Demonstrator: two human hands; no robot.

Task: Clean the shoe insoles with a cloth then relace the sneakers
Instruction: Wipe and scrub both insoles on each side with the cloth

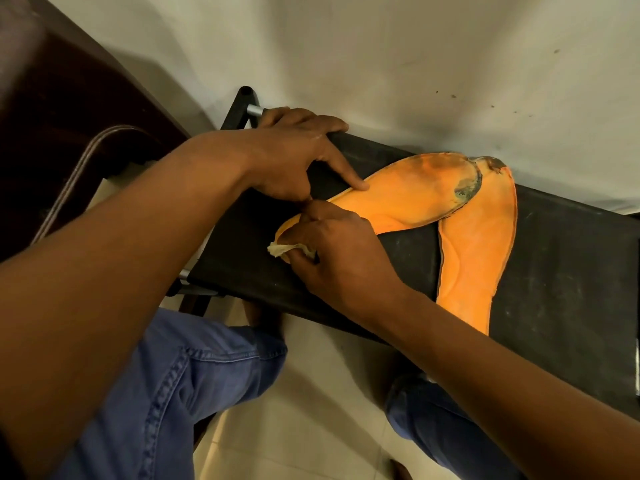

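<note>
Two orange insoles lie crossed on a black fabric stool point(561, 258). The upper insole point(412, 192) runs from lower left to upper right, with a dark worn patch at its toe, and overlaps the toe of the second insole point(478, 251). My left hand point(294, 157) rests on the stool's far edge and presses its index fingertip on the upper insole's edge. My right hand point(336, 251) holds a small pale yellowish cloth point(287, 249) against the heel end of that insole. Most of the cloth is hidden under my fingers.
The stool stands against a pale wall point(415, 57), with metal frame tubes point(254, 110) at its left end. A dark wooden chair point(86, 140) stands at the left. My knees in blue jeans point(194, 379) are below, over a light tiled floor point(311, 410).
</note>
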